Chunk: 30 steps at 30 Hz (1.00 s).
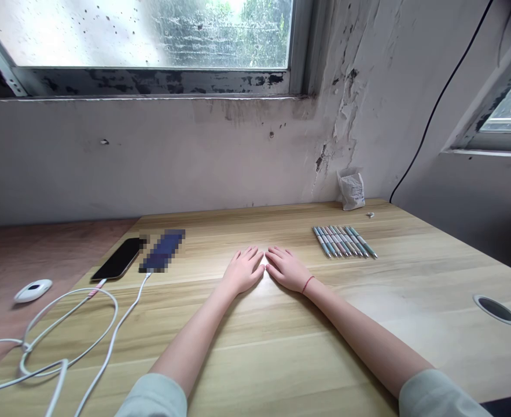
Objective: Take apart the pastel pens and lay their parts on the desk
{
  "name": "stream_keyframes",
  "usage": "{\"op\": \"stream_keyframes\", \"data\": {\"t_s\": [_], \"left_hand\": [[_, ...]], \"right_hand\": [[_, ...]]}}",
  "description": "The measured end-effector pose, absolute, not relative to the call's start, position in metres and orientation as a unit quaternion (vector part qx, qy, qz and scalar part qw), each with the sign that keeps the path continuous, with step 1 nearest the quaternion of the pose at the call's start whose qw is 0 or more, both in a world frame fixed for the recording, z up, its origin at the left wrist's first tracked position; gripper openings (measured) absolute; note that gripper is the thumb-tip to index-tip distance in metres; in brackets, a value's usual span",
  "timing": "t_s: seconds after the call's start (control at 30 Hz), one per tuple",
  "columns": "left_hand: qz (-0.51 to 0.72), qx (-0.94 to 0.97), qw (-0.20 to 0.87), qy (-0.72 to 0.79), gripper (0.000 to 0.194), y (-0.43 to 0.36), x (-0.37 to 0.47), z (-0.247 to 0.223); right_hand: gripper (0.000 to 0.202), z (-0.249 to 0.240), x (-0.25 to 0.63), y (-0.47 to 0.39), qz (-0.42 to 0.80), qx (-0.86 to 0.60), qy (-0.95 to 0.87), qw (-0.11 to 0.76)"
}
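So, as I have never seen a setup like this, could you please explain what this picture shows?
Certainly. There is no machine here, only a person's bare hands. The single picture comes from a camera worn on the head, looking forward and down, so the forearms reach away from us.

The left hand and right hand lie palm down on a wooden table, close together. A thin red band circles the right wrist. Neither hand appears to hold anything.

To the right, beyond the hands, is a row of pens, with a crumpled white packet near the wall. To the left lie a dark phone and a blue object blurred by pixels, each with a white cable at its near end.
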<state>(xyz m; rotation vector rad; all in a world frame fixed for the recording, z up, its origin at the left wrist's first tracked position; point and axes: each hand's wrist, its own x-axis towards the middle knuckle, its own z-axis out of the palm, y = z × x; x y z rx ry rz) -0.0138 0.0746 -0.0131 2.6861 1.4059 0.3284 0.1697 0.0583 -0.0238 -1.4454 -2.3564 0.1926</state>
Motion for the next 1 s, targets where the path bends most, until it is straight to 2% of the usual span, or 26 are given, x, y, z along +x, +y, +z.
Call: {"op": "stream_keyframes", "data": {"t_s": [1.0], "left_hand": [[0.119,0.879,0.048,0.459,0.049,0.0747,-0.0134,-0.0129]], "right_hand": [[0.044,-0.0256,0.1694,0.0589,0.068,-0.511,-0.835,0.194]]}}
